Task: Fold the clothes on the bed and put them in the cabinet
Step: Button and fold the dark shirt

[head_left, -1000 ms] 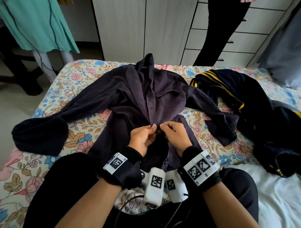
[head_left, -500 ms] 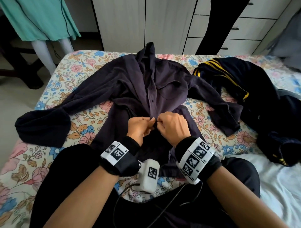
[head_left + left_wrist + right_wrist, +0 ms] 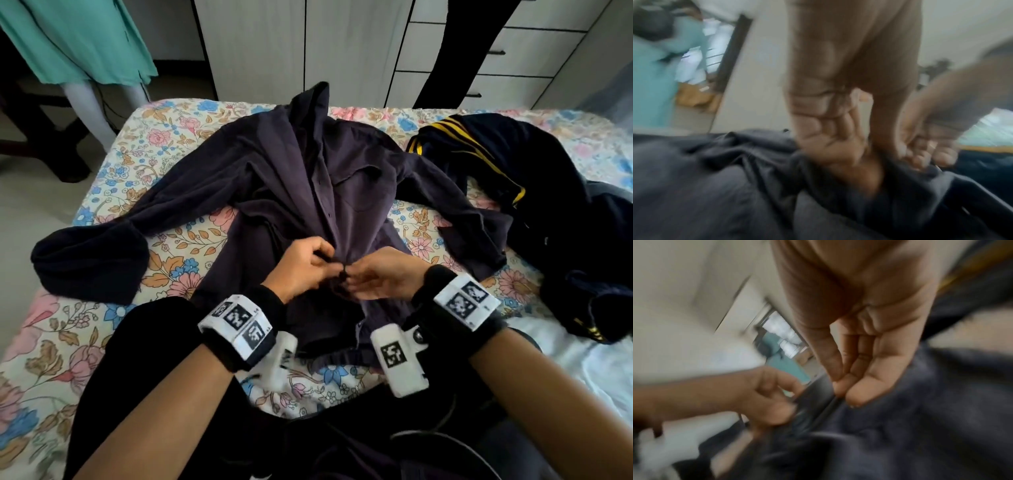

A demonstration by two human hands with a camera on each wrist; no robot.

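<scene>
A dark purple button shirt (image 3: pixel 342 178) lies spread face up on the floral bed (image 3: pixel 113 164), sleeves out to both sides. My left hand (image 3: pixel 305 267) and right hand (image 3: pixel 373 277) meet at the shirt's front placket, low on its middle. Each pinches a front edge of the shirt between thumb and fingertips. Both wrist views are blurred; the left hand (image 3: pixel 834 146) grips the dark cloth (image 3: pixel 715 186), and the right hand (image 3: pixel 851 389) pinches the shirt's edge (image 3: pixel 920 418). A navy garment with yellow stripes (image 3: pixel 513 192) lies at the right.
White cabinet doors (image 3: pixel 308 44) and drawers (image 3: pixel 513 51) stand beyond the bed's far end. A person in teal clothing (image 3: pixel 75 37) stands at the back left, and black trousers (image 3: pixel 472 41) hang before the drawers. A white sheet (image 3: pixel 565 359) covers the bed's near right.
Both hands stay at the shirt's placket, working the front edges together. The right hand has turned so its palm faces more upward. The head view has tilted slightly.
</scene>
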